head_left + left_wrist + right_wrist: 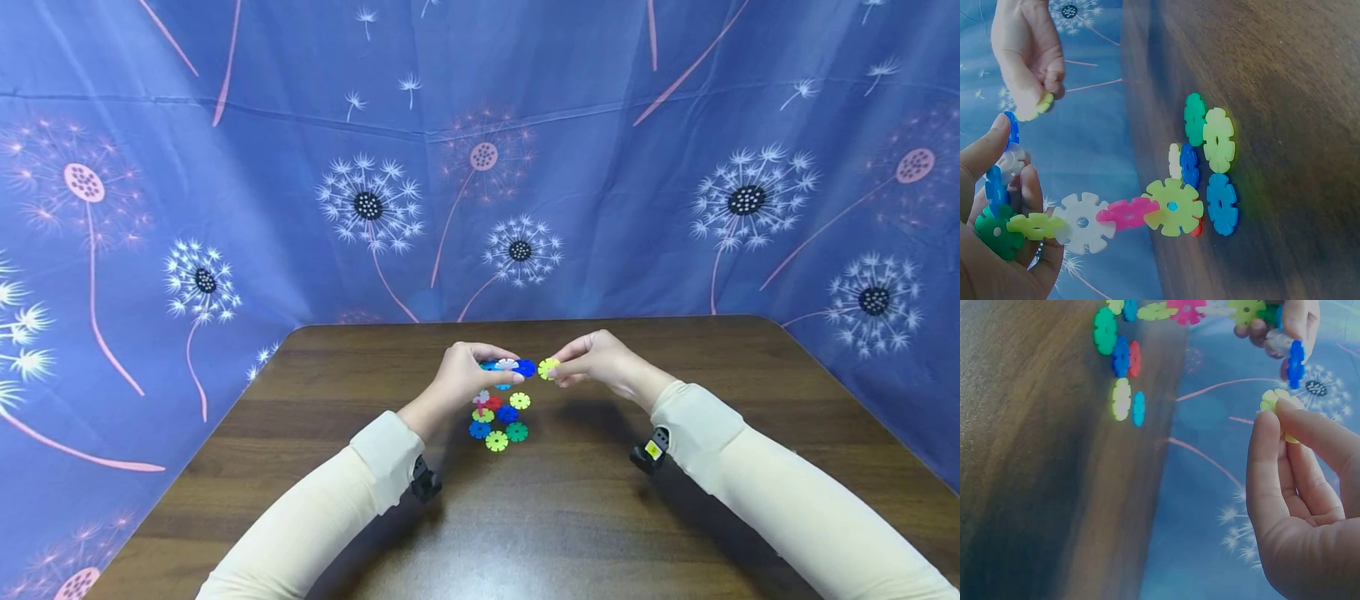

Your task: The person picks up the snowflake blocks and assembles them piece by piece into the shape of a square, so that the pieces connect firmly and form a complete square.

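Observation:
My left hand grips a chain of joined notched discs above the table. In the left wrist view the chain holds a green disc, a white disc, a pink disc and a yellow-green disc hanging lowest. A dark blue disc forms the chain's end nearest my right hand. Between thumb and fingers my right hand pinches a single yellow disc, a small gap away from the dark blue one.
Loose discs lie on the wooden table below the hands, among them a green disc, a yellow disc and a blue disc. A blue patterned cloth hangs behind the table.

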`<state>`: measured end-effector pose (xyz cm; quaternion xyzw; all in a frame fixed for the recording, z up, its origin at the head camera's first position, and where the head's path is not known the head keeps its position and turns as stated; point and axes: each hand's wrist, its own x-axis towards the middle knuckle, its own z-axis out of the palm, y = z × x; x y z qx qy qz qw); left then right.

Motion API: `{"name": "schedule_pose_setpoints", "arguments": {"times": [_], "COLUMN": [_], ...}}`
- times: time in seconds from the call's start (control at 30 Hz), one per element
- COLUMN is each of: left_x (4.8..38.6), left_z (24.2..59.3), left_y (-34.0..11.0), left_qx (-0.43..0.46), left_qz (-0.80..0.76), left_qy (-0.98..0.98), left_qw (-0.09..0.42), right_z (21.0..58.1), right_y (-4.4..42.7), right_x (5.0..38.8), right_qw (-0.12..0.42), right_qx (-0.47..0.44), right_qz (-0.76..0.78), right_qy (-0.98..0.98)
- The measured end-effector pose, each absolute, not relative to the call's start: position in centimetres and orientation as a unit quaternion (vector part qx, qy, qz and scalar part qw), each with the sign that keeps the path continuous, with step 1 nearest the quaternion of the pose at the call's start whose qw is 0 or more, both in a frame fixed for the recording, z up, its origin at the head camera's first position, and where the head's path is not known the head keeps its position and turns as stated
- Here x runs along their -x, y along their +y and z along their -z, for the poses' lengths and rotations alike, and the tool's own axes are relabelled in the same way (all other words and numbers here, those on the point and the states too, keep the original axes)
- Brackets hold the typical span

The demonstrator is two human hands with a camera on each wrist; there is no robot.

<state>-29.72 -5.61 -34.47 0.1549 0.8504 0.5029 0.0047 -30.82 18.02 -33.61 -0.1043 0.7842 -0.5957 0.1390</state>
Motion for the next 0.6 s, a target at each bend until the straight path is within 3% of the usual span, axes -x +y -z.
{"name": "schedule_pose_setpoints", "arguments": {"times": [0.6], "left_x": [29.3], "left_z": [34.1], "left_y": [-4.9], "left_qx": [-0.17], "left_qz": [-0.493], "left_qy": [0.853], "left_qw": [-0.003], "right_z": [32.5], "right_y": [17.4], "right_x": [29.2], "right_qw": [0.08], "right_qx": [0.129], "right_qz": [0.562], "right_qy": [0.813]}}
